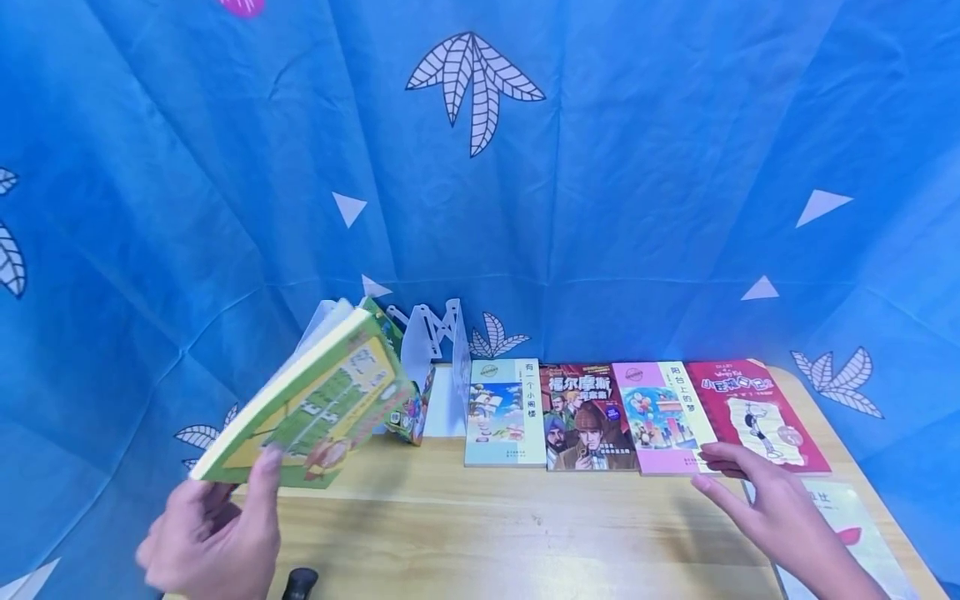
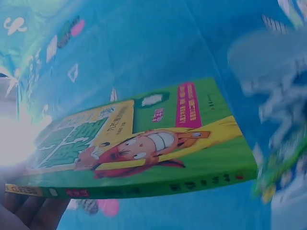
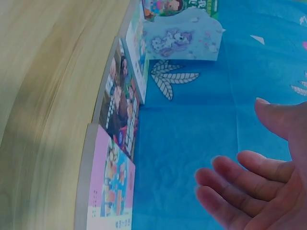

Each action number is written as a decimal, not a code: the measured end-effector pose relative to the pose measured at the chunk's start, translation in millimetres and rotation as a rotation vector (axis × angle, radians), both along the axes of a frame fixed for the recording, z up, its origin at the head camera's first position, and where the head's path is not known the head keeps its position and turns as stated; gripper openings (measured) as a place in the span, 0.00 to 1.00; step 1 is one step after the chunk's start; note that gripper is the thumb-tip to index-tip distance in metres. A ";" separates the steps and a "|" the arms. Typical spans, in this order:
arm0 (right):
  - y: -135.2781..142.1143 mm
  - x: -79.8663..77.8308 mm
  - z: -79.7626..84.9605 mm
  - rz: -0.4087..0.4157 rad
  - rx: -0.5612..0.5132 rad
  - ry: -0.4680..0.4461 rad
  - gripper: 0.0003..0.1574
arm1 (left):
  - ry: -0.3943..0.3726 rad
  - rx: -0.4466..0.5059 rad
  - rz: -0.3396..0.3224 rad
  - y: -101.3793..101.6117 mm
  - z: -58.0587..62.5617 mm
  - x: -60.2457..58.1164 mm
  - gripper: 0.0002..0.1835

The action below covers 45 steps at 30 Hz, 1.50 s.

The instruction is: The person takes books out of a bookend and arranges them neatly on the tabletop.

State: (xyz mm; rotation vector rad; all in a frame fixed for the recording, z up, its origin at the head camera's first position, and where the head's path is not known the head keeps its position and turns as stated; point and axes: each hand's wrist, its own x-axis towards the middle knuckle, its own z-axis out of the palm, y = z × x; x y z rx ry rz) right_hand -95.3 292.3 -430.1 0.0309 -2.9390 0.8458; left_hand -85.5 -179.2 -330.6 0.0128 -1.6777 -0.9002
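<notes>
My left hand [image 1: 213,533] grips a green book [image 1: 337,400] by its lower end, thumb on the cover, and holds it tilted above the table's left side. The left wrist view shows a cartoon figure on the book's cover [image 2: 153,148] and its green spine. My right hand [image 1: 780,517] hovers over the right side with fingers extended, holding nothing. Beneath its fingertips lie a pink book [image 1: 656,417] and a red book [image 1: 757,417]. A white expanding bookend [image 1: 450,354] stands at the back, partly hidden by the green book, with a colourful book [image 1: 415,412] upright in it.
Along the wooden table's [image 1: 495,533] back lie a light-green-edged book [image 1: 506,417] and a brown detective book [image 1: 588,425]. A pale book [image 1: 873,533] lies at the right edge, partly under my right forearm. A black object [image 1: 302,582] shows at the front. Blue patterned cloth [image 1: 600,167] hangs behind.
</notes>
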 end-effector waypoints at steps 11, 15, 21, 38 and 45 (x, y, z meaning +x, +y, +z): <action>-19.7 3.7 6.9 0.082 -0.161 -0.026 0.41 | 0.037 -0.075 -0.526 27.6 -45.4 -25.9 0.14; -26.4 6.2 8.0 0.133 -0.193 -0.001 0.41 | -0.110 -0.079 -0.606 37.9 -54.7 -26.5 0.16; -40.0 5.5 7.2 0.218 -0.286 0.044 0.41 | -0.284 -0.005 -0.784 56.9 -65.2 -25.9 0.15; -75.2 10.1 -0.4 0.416 -0.639 -0.212 0.42 | -0.655 0.195 -1.038 95.1 -87.8 -19.0 0.09; -81.1 10.0 0.2 0.479 -0.637 -0.247 0.30 | -0.773 0.272 -1.096 101.8 -90.4 -19.4 0.11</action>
